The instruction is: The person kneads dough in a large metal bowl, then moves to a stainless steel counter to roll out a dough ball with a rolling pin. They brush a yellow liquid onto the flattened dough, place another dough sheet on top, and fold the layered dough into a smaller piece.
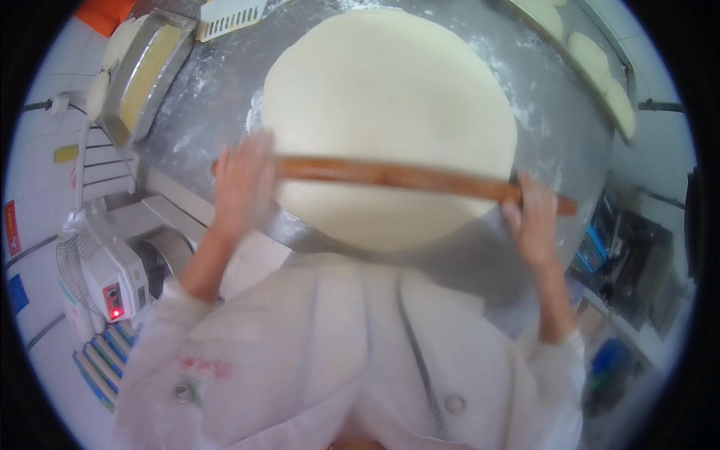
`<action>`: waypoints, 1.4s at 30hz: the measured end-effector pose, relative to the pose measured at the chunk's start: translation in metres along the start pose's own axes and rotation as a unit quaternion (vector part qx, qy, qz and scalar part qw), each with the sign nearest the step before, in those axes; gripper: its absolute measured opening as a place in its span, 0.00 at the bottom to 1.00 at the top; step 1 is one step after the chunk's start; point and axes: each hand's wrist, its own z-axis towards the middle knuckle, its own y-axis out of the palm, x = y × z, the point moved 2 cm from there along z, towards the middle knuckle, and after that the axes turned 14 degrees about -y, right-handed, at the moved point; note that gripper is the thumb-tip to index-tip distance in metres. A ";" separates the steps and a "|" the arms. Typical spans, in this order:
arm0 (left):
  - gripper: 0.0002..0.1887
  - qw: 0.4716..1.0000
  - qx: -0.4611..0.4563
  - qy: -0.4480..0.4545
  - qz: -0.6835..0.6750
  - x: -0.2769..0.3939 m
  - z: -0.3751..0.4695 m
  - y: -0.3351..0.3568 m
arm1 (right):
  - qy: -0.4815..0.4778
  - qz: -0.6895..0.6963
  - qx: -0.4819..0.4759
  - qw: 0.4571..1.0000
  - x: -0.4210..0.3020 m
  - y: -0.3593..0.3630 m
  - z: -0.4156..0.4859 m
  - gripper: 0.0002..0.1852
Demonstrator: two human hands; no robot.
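Observation:
A large rounded sheet of pale dough (pixel 388 90) lies flat on a floured metal worktable (pixel 208 107). Across its near part runs a wooden rolling pin (pixel 388 173), resting on the dough and tilted slightly down to the right. My left hand (pixel 244 180) is over the pin's left end, just off the dough's left edge, and is blurred. Near the other end, past the dough's right edge, my right hand (pixel 533 216) grips the pin with the thumb on the near side. A short tip of wood sticks out beyond each hand.
A metal tray (pixel 163 76) with a yellowish layer stands at the far left, beside a white slotted scraper (pixel 230 19). Pieces of dough (pixel 590 56) lie along the right edge. A white machine (pixel 112 270) with a lit red light is at lower left.

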 end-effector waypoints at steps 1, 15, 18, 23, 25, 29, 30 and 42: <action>0.28 0.996 -0.077 -0.031 -0.013 -0.002 -0.027 -0.007 | -0.002 0.010 0.001 1.000 -0.014 -0.004 -0.023 0.34; 0.35 0.978 -0.015 0.180 -0.105 -0.001 -0.018 -0.038 | 0.109 0.394 -0.084 0.909 -0.115 0.028 -0.122 0.23; 0.31 0.966 0.061 0.203 -0.148 0.055 0.064 -0.018 | 0.127 0.311 0.013 0.942 -0.118 0.042 -0.114 0.25; 0.32 0.951 -0.013 0.285 -0.123 0.215 0.153 0.029 | 0.172 0.199 0.069 0.962 -0.106 0.034 -0.075 0.37; 0.31 0.954 -0.038 0.290 -0.057 0.266 0.170 0.029 | 0.215 0.201 0.074 0.953 -0.098 0.021 -0.067 0.38; 0.30 0.936 -0.086 0.303 -0.157 0.305 0.194 0.022 | 0.302 0.390 0.080 0.866 -0.073 0.006 -0.073 0.33; 0.30 0.928 -0.082 0.297 -0.208 0.302 0.201 0.021 | 0.306 0.370 0.094 0.872 -0.063 0.003 -0.076 0.33; 0.36 0.985 0.027 0.120 -0.122 0.115 0.235 0.066 | 0.220 0.064 0.127 0.965 0.044 -0.009 0.029 0.36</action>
